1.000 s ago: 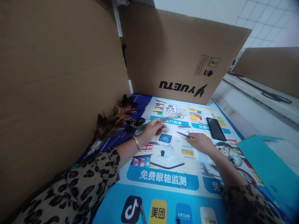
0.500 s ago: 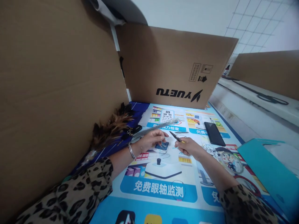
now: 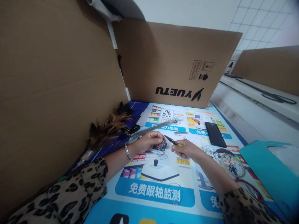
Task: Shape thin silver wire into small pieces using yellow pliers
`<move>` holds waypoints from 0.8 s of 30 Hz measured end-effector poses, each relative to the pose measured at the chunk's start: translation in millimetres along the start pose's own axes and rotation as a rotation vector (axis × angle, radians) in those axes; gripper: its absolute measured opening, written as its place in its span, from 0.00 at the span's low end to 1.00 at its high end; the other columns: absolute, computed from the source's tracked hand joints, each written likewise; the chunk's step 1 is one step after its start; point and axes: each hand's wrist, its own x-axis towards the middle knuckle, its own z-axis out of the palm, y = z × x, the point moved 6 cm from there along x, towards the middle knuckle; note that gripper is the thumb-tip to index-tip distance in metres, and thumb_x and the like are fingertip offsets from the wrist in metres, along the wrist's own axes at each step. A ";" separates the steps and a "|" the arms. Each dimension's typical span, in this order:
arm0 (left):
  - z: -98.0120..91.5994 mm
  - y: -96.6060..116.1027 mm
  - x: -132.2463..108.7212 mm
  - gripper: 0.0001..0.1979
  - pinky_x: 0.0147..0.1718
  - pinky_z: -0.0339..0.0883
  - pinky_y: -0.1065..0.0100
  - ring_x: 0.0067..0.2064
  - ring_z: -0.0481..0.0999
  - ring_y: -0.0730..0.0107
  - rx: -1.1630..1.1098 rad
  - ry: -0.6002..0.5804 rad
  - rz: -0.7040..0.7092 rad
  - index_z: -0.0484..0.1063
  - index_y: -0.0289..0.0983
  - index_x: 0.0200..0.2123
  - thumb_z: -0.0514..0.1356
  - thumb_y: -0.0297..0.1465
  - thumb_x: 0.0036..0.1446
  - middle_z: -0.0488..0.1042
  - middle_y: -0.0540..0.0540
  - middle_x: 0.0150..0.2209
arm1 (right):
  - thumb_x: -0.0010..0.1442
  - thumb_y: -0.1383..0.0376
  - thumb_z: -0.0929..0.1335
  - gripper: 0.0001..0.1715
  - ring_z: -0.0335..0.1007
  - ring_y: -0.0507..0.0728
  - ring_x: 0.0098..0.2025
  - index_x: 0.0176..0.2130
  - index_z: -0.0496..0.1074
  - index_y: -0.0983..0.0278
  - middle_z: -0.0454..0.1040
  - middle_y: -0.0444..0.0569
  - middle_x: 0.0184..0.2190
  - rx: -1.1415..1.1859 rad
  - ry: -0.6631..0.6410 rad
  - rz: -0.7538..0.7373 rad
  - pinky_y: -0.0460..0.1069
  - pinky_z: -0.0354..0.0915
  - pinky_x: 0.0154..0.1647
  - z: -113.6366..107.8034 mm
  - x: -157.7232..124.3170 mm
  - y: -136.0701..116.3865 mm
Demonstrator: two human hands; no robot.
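Observation:
My left hand (image 3: pixel 150 141) is closed in a pinch, with a thin piece of wire (image 3: pixel 161 143) at its fingertips, mostly hidden by the fingers. Wrapped around the handles of needle-nose pliers (image 3: pixel 173 141), my right hand (image 3: pixel 186 149) points their dark jaws left, close to the left fingertips. Whether the tips touch the wire is too small to tell. Behind the left hand lies a long bundle of silvery wires (image 3: pixel 155 127). Several short wire pieces (image 3: pixel 181 133) rest beyond the pliers. A small dark blue card-like piece (image 3: pixel 161 147) shows below the left fingers.
Brown feathers (image 3: pixel 106 126) line the left side against a cardboard panel (image 3: pixel 58 68). Another cardboard panel (image 3: pixel 175 62) stands at the back. A black phone (image 3: pixel 215 134), a clear coil (image 3: pixel 241 169), a red coil (image 3: pixel 253 186) and a teal box (image 3: pixel 263 165) are on the right.
Both hands have shifted slightly left in the view, and the plier tips are now nearer the left fingertips. The curved wire end that stuck out from the left fingers is less visible.

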 end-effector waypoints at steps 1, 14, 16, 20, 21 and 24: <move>-0.2 -0.1 0.1 0.09 0.27 0.60 0.72 0.29 0.68 0.73 -0.001 -0.001 0.006 0.67 0.32 0.30 0.61 0.33 0.48 0.70 0.44 0.31 | 0.50 0.52 0.66 0.19 0.46 0.43 0.14 0.31 0.68 0.66 0.58 0.37 0.15 0.002 -0.003 0.000 0.41 0.44 0.13 0.3 -0.1 0.1; 1.6 -0.5 -2.1 0.08 0.25 0.58 0.72 0.25 0.67 0.75 -0.102 -0.037 -0.058 0.68 0.32 0.28 0.60 0.31 0.47 0.69 0.45 0.25 | 0.54 0.52 0.62 0.18 0.53 0.46 0.18 0.32 0.68 0.64 0.62 0.40 0.18 -0.275 0.091 -0.056 0.42 0.51 0.19 3.4 -2.8 -2.9; 0.4 -0.9 -2.2 0.07 0.24 0.58 0.71 0.24 0.66 0.75 -0.153 -0.031 -0.072 0.68 0.32 0.27 0.60 0.31 0.47 0.69 0.46 0.25 | 0.56 0.53 0.60 0.18 0.59 0.48 0.23 0.32 0.68 0.63 0.65 0.42 0.21 -0.508 0.230 -0.120 0.43 0.53 0.24 -1.6 -4.1 -6.4; -2.2 -0.8 -1.1 0.06 0.23 0.57 0.71 0.22 0.64 0.77 -0.244 -0.015 -0.086 0.67 0.33 0.24 0.60 0.30 0.46 0.66 0.47 0.22 | 0.59 0.57 0.58 0.16 0.61 0.54 0.37 0.41 0.67 0.62 0.68 0.49 0.34 -1.061 0.642 -0.282 0.47 0.54 0.35 -13.1 -18.5 -24.6; -2.3 -0.8 -0.8 0.06 0.22 0.57 0.71 0.21 0.64 0.77 -0.260 -0.018 -0.089 0.66 0.33 0.23 0.60 0.30 0.47 0.65 0.48 0.22 | 0.59 0.58 0.59 0.16 0.60 0.56 0.39 0.42 0.67 0.62 0.67 0.51 0.35 -1.171 0.710 -0.334 0.48 0.54 0.38 -13.0 -22.9 -29.6; -0.9 -2.1 -0.9 0.05 0.21 0.56 0.71 0.20 0.61 0.78 -0.279 -0.043 -0.127 0.67 0.33 0.23 0.60 0.29 0.47 0.64 0.49 0.20 | 0.58 0.61 0.59 0.16 0.56 0.59 0.41 0.43 0.68 0.64 0.66 0.54 0.36 -1.393 0.803 -0.485 0.51 0.51 0.41 -8.5 -33.0 -40.9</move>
